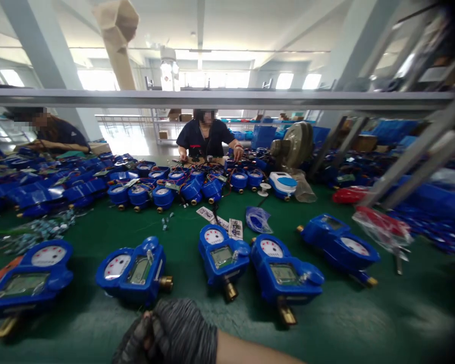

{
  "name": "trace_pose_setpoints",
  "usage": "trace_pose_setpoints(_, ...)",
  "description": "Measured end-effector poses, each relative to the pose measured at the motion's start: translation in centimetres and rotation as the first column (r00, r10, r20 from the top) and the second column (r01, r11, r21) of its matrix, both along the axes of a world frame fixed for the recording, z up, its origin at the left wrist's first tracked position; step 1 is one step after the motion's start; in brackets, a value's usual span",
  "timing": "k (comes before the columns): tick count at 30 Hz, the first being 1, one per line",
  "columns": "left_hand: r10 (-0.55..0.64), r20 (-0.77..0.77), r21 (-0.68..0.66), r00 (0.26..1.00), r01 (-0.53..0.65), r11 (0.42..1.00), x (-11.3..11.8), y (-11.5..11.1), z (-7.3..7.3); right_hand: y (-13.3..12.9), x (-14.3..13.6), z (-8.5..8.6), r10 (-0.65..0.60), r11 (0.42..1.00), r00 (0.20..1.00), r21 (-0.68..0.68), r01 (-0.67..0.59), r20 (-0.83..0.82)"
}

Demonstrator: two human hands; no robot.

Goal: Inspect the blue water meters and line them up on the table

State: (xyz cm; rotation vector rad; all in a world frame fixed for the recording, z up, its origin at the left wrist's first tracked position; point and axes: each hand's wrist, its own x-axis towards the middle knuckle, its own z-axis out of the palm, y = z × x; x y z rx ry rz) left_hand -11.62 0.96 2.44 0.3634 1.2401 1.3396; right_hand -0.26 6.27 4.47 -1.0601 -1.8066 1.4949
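At the bottom edge my right hand (182,328), in a grey glove, has its fingers curled in, and whatever they hold is hidden. Against it, dark gloved fingers with bare tips look like my left hand (131,338), closed and partly cut off by the frame. Just above them lies a blue water meter (136,273) with a white dial, a small display and a brass fitting. More such meters form a row: one (34,275) at left, two (222,255) (284,273) right of centre, and one (337,247) turned sideways at right.
Behind the row are paper labels (235,228), a blue bagged part (258,220) and many wired blue meters (163,197). Small parts (41,232) lie at left, red bagged items (382,225) at right. A metal shelf (227,99) crosses above. Two co-workers (205,136) (60,131) sit opposite.
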Motion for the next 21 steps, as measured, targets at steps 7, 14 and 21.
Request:
trace_pose_setpoints(7,0.059,0.142,0.06,0.988,-0.068,0.996,0.2,-0.2,-0.3,-0.2,-1.1,-0.1,0.069,0.867,0.995,-0.488,-0.099,-0.079)
trace_pose_setpoints(14,0.177,0.099,0.063,0.979,-0.183,0.981,-0.3,-1.9,-2.1,-1.7,0.5,0.0,0.125,0.96,0.987,-0.237,-0.146,-0.102)
trace_pose_setpoints(21,0.167,0.2,0.118,0.966,-0.192,0.974,0.5,-1.9,-0.4,0.1,-0.8,-1.2,0.167,0.826,0.967,-0.508,-0.245,-0.194)
